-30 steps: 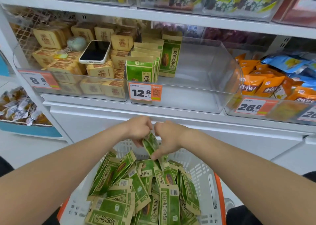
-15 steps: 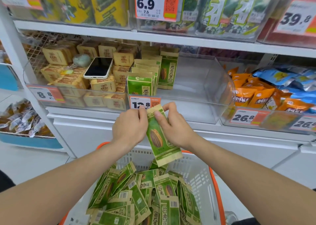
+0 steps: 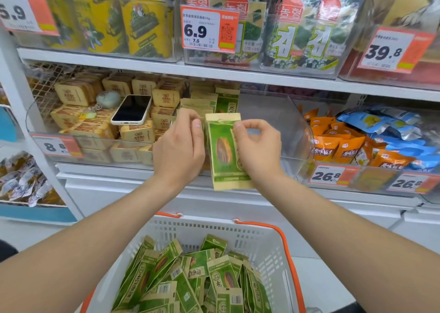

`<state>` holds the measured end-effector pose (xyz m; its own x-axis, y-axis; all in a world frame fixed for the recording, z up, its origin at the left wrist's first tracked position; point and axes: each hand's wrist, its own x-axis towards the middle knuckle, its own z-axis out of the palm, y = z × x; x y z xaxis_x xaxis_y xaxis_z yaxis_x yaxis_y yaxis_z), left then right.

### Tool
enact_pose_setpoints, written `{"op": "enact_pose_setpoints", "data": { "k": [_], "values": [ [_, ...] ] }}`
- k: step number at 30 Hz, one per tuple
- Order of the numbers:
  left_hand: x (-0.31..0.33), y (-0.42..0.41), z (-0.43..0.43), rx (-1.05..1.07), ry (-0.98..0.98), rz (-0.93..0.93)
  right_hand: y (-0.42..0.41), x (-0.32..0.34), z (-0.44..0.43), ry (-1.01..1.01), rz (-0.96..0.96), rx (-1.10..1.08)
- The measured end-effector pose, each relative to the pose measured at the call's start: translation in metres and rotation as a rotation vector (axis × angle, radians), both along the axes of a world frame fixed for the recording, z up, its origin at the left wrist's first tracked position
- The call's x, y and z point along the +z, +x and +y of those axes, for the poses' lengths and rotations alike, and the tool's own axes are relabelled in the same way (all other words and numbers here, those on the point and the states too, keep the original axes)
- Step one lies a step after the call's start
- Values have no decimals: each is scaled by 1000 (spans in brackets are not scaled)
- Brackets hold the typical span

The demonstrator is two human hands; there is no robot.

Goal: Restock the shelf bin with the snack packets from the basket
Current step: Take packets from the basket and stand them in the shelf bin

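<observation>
A green snack packet (image 3: 222, 151) with a sunflower-seed picture stands upright between my hands, in front of the clear shelf bin (image 3: 281, 127). My left hand (image 3: 178, 146) pinches its left edge and my right hand (image 3: 258, 148) pinches its right edge near the top. Behind my hands a row of the same green packets (image 3: 209, 101) stands at the bin's left side; the bin's right part holds nothing. Below, the white basket (image 3: 262, 239) with orange handles holds several loose green packets (image 3: 190, 279).
A phone (image 3: 132, 109) and a keyring lie on tan packets (image 3: 78, 127) in the bin to the left. Orange and blue bags (image 3: 357, 136) fill the bin to the right. Seaweed packs and yellow cans sit on the shelf above. Price tags line the shelf edges.
Both hands lifted a green packet out of the basket and raised it to the level of the shelf bin, turning it upright.
</observation>
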<state>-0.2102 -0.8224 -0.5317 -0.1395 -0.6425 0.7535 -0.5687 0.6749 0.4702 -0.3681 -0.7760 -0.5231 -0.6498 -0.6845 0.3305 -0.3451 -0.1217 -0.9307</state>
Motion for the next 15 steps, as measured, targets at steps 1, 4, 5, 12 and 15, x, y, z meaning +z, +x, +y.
{"op": "enact_pose_setpoints", "data": {
  "k": [1,4,5,12,15],
  "values": [
    [3,-1,-2,-6,-32,-7,-8,4,-8,19,-34,-50],
    [7,-3,-13,51,-186,-169,-29,13,-28,55,-92,-167],
    [7,-4,-17,87,-216,-249,-36,14,-36,61,-122,-191],
    [-3,-5,-41,176,-25,-493,-52,12,-84,72,-302,-147],
    [-9,-4,-49,135,-20,-435,-55,14,-93,92,-121,-149]
  ]
}}
